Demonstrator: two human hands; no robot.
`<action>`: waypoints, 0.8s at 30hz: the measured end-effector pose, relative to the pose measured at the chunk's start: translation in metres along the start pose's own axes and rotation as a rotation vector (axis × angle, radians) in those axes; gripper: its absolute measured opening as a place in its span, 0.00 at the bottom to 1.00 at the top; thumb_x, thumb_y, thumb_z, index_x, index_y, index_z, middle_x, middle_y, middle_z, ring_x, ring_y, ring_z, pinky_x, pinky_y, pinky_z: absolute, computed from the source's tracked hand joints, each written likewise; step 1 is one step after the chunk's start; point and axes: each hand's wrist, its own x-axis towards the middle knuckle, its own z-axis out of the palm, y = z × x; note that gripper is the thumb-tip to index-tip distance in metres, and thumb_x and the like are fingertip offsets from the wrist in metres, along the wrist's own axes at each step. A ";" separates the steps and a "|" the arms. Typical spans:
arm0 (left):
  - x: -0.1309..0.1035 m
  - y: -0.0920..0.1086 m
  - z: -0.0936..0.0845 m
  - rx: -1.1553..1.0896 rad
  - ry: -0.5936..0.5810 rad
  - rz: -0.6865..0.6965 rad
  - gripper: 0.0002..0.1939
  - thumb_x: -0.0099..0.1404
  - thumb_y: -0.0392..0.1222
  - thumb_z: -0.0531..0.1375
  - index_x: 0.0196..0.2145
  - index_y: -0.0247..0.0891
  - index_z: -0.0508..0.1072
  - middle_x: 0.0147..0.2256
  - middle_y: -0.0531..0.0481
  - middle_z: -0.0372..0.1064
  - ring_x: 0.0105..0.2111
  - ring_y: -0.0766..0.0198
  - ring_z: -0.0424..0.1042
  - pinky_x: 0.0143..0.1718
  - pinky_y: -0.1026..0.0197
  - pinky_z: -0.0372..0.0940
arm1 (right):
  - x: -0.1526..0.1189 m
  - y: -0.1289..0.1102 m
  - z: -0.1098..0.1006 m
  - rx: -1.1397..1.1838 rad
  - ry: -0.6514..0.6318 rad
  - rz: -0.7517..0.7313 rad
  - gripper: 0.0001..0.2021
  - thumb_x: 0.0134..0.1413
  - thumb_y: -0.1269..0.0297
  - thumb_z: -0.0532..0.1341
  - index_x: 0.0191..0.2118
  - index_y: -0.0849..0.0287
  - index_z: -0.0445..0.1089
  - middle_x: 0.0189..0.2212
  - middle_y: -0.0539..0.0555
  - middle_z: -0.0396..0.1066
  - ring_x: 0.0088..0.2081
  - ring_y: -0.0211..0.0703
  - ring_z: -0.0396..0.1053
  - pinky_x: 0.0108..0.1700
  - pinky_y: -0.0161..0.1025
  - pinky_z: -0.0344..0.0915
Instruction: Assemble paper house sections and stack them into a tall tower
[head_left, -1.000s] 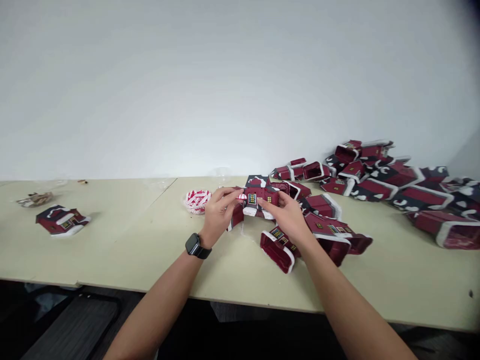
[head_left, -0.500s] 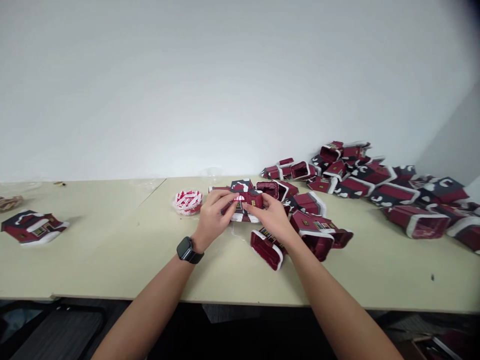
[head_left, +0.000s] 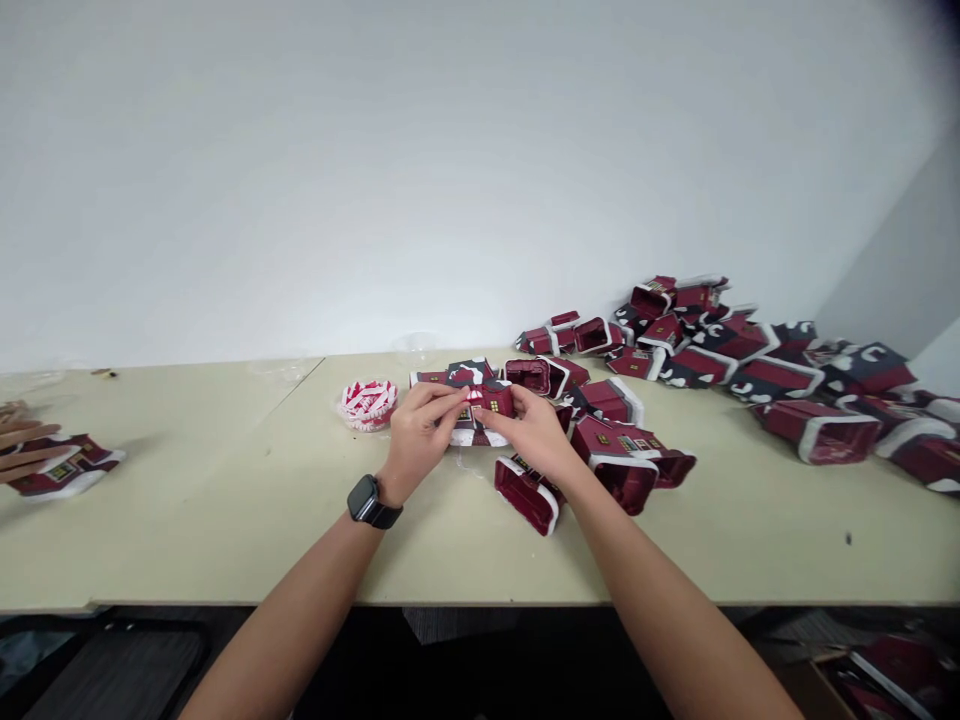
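Note:
A small maroon model house [head_left: 498, 402] with a dark, snow-patched roof lies in front of me on the table. My right hand [head_left: 538, 432] is closed on its right side, thumb on the front wall. My left hand [head_left: 417, 428], with a black watch on the wrist, pinches a little red-and-white striped piece [head_left: 474, 394] against the house front, above the door area. Fingers partly cover the piece, so whether it is attached I cannot tell. Just left of my left hand stands a clear plastic bowl [head_left: 343, 412] holding several striped pieces [head_left: 369, 398].
Several maroon houses [head_left: 616, 450] lie tipped over beside my right hand, and a larger heap [head_left: 742, 345] of them reaches along the wall to the right. At the far left, another person's hand [head_left: 22, 450] is on a house [head_left: 79, 468]. A box [head_left: 832, 685] sits below the table's right edge.
Another person's hand has come in from the left onto the house there. The view has shifted slightly; my hands stay at the same house, with the striped piece still against its front.

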 end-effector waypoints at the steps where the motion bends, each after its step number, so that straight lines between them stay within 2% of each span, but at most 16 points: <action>1: 0.000 -0.001 -0.001 -0.005 -0.003 0.006 0.11 0.72 0.32 0.64 0.47 0.42 0.84 0.40 0.47 0.80 0.41 0.61 0.78 0.42 0.58 0.73 | 0.000 0.000 0.000 -0.002 -0.003 -0.001 0.16 0.52 0.50 0.73 0.36 0.56 0.72 0.33 0.50 0.77 0.34 0.43 0.69 0.39 0.40 0.66; 7: 0.003 -0.005 -0.005 -0.017 0.008 0.099 0.12 0.74 0.32 0.61 0.45 0.44 0.84 0.35 0.49 0.78 0.36 0.63 0.75 0.38 0.59 0.70 | -0.001 0.002 0.001 0.052 -0.047 -0.011 0.18 0.53 0.49 0.73 0.40 0.57 0.75 0.37 0.52 0.79 0.37 0.44 0.72 0.41 0.41 0.68; 11: 0.005 -0.002 -0.006 -0.046 0.018 0.095 0.12 0.74 0.33 0.61 0.44 0.44 0.85 0.34 0.50 0.77 0.36 0.63 0.74 0.39 0.59 0.69 | -0.002 0.000 0.002 0.113 -0.066 -0.016 0.19 0.52 0.50 0.74 0.43 0.57 0.76 0.41 0.54 0.81 0.40 0.47 0.75 0.45 0.43 0.70; 15: 0.003 0.002 -0.006 -0.084 0.055 0.003 0.10 0.73 0.34 0.64 0.44 0.46 0.85 0.34 0.50 0.75 0.37 0.63 0.73 0.40 0.58 0.68 | -0.002 0.000 0.003 0.218 -0.114 -0.010 0.21 0.53 0.52 0.75 0.47 0.57 0.76 0.46 0.56 0.82 0.45 0.49 0.77 0.50 0.45 0.71; 18: 0.002 0.003 -0.004 -0.085 0.091 -0.157 0.06 0.70 0.40 0.68 0.44 0.45 0.84 0.36 0.49 0.71 0.38 0.61 0.72 0.40 0.58 0.68 | -0.002 -0.001 0.002 0.213 -0.129 -0.011 0.21 0.54 0.51 0.75 0.49 0.57 0.76 0.47 0.56 0.82 0.46 0.49 0.77 0.51 0.45 0.72; 19: 0.001 0.002 -0.003 -0.099 0.104 -0.224 0.10 0.68 0.44 0.70 0.47 0.44 0.83 0.39 0.48 0.71 0.40 0.60 0.72 0.41 0.57 0.68 | -0.002 -0.001 0.002 0.216 -0.135 -0.016 0.21 0.54 0.52 0.75 0.49 0.56 0.76 0.48 0.56 0.81 0.47 0.49 0.77 0.52 0.46 0.72; 21: 0.001 0.001 0.000 -0.180 0.116 -0.370 0.25 0.63 0.49 0.73 0.56 0.43 0.77 0.50 0.44 0.71 0.47 0.57 0.72 0.46 0.55 0.69 | -0.002 -0.002 0.001 0.221 -0.148 -0.037 0.21 0.55 0.52 0.75 0.50 0.55 0.75 0.50 0.56 0.81 0.50 0.50 0.77 0.55 0.47 0.72; 23: 0.001 -0.001 0.001 -0.347 0.077 -0.515 0.39 0.60 0.53 0.74 0.64 0.42 0.67 0.59 0.40 0.68 0.53 0.53 0.72 0.52 0.52 0.69 | -0.003 -0.003 -0.001 0.226 -0.161 -0.070 0.21 0.55 0.53 0.75 0.51 0.54 0.75 0.52 0.56 0.80 0.53 0.51 0.76 0.57 0.49 0.71; 24: 0.001 -0.001 0.001 -0.447 0.028 -0.581 0.42 0.60 0.55 0.74 0.66 0.42 0.64 0.61 0.38 0.68 0.55 0.52 0.72 0.54 0.51 0.69 | -0.004 -0.004 -0.001 0.229 -0.169 -0.085 0.21 0.55 0.52 0.75 0.51 0.53 0.75 0.53 0.56 0.80 0.54 0.52 0.76 0.58 0.49 0.71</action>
